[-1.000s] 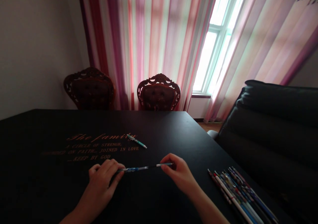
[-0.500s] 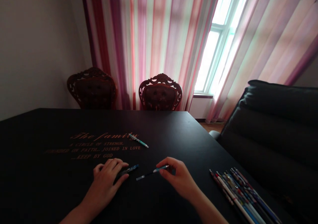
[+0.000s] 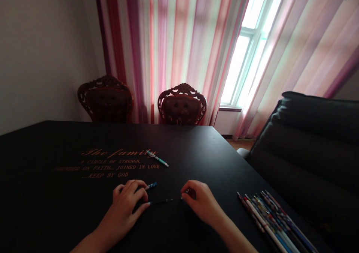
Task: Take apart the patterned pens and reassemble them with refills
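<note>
On the near part of the dark surface, the left hand curls over a pen barrel. The right hand pinches a thin refill lying between them. It is likely light, bendy and apt to roll, so pinch it near an end.

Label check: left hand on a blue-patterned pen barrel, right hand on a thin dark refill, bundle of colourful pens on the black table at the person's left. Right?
No. The head view shows the bundle of colourful pens on the black table at the person's right, beyond the right hand. Left hand, blue-patterned pen barrel, thin dark refill: as stated.
</note>
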A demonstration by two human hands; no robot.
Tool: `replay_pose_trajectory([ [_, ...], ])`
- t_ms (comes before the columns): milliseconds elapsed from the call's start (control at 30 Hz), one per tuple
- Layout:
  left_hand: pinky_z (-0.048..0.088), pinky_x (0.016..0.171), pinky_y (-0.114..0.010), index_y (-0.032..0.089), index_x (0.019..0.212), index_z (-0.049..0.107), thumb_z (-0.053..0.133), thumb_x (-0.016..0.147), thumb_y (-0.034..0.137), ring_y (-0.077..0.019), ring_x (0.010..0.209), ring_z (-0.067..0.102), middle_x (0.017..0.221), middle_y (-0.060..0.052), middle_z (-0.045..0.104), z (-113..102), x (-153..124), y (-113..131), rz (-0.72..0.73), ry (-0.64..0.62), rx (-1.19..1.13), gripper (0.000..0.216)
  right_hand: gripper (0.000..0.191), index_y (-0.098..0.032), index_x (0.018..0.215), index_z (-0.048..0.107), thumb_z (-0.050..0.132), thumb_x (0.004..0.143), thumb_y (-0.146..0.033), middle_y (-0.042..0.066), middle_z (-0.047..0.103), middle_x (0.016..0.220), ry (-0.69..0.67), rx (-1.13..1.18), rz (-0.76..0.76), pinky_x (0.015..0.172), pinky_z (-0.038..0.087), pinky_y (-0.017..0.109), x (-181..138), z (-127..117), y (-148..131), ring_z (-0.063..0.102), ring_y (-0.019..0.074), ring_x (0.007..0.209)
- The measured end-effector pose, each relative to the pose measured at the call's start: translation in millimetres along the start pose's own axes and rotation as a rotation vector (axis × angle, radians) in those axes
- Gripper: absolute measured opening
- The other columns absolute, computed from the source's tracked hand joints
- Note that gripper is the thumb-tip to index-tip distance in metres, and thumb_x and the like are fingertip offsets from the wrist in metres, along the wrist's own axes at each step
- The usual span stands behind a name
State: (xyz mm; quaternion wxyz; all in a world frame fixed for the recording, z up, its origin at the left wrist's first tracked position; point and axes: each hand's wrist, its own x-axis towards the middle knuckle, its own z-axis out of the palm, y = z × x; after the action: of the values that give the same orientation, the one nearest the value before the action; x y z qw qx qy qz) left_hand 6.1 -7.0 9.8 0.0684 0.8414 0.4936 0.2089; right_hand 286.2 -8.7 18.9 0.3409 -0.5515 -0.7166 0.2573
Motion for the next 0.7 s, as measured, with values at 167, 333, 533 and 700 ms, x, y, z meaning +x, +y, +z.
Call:
replay_pose_trajectory([
  [167,0.031,0.094,-0.048,0.029,0.094,0.063,0.06,0.088,0.027,-0.0277,0.115,0.053,0.118,-0.003,0.06,0.0,-1.0,1.2,-0.002,0.012,-0.015,0.007,0.011,-0.019,0.085,0.071,0.064,0.077,-0.017,-0.001,0.064,0.072,-0.03,0.107,0.031,0.061,0.039,0.024,-2.2,3.8,-6.7,0.054,0.0129,0.065],
  [333,0.029,0.096,-0.049,0.031,0.1,0.062,0.06,0.089,0.028,-0.0282,0.116,0.052,0.12,-0.003,0.059,-1.9,-1.4,3.3,-0.003,0.03,-0.015,0.012,0.014,-0.018,0.089,0.071,0.068,0.075,-0.019,-0.001,0.065,0.076,-0.081,0.285,0.035,0.065,0.04,0.025,-5.3,2.9,-17.9,0.055,0.0138,0.07],
  [533,0.029,0.095,-0.049,0.028,0.091,0.063,0.061,0.087,0.024,-0.0282,0.118,0.05,0.12,-0.003,0.059,-2.1,-1.3,2.2,-0.007,-0.026,-0.033,0.005,0.016,-0.018,0.087,0.071,0.069,0.072,-0.014,-0.001,0.065,0.076,-0.106,0.269,0.052,0.067,0.041,0.026,-5.1,5.1,-16.7,0.056,0.0146,0.071],
  [700,0.028,0.095,-0.048,0.026,0.087,0.063,0.06,0.087,0.021,-0.0279,0.117,0.05,0.119,-0.003,0.059,-0.8,-1.2,0.9,0.0,-0.023,-0.042,0.006,0.017,-0.018,0.083,0.07,0.067,0.07,-0.007,0.0,0.064,0.08,-0.031,0.11,-0.027,0.07,0.041,0.027,-3.2,3.0,-13.5,0.057,0.0158,0.077],
])
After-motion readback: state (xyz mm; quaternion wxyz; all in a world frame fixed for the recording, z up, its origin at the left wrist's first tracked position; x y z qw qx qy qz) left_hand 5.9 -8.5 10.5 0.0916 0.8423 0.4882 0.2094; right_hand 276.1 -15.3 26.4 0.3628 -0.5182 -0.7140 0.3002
